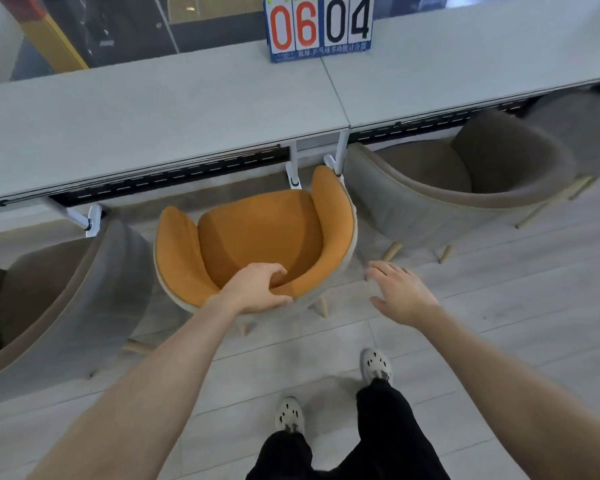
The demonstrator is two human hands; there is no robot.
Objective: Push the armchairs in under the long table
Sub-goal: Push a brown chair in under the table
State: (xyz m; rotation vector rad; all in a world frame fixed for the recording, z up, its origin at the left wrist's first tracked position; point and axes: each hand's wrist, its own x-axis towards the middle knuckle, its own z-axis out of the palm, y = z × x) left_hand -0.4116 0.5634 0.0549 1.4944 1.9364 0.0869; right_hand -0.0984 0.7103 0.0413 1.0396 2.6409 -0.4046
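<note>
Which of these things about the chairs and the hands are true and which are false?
1. The left hand grips the back rim of the orange armchair. True.
2. The right hand is holding the orange armchair too. False: it is open in the air beside the chair, touching nothing.
3. The scoreboard on the long table reads 06 and 04. True.
4. The orange armchair is already fully under the table. False: most of its seat is out in front of the table edge.
5. The chairs on both sides of the orange one are orange as well. False: the left armchair and the right armchair are grey-brown.
</note>
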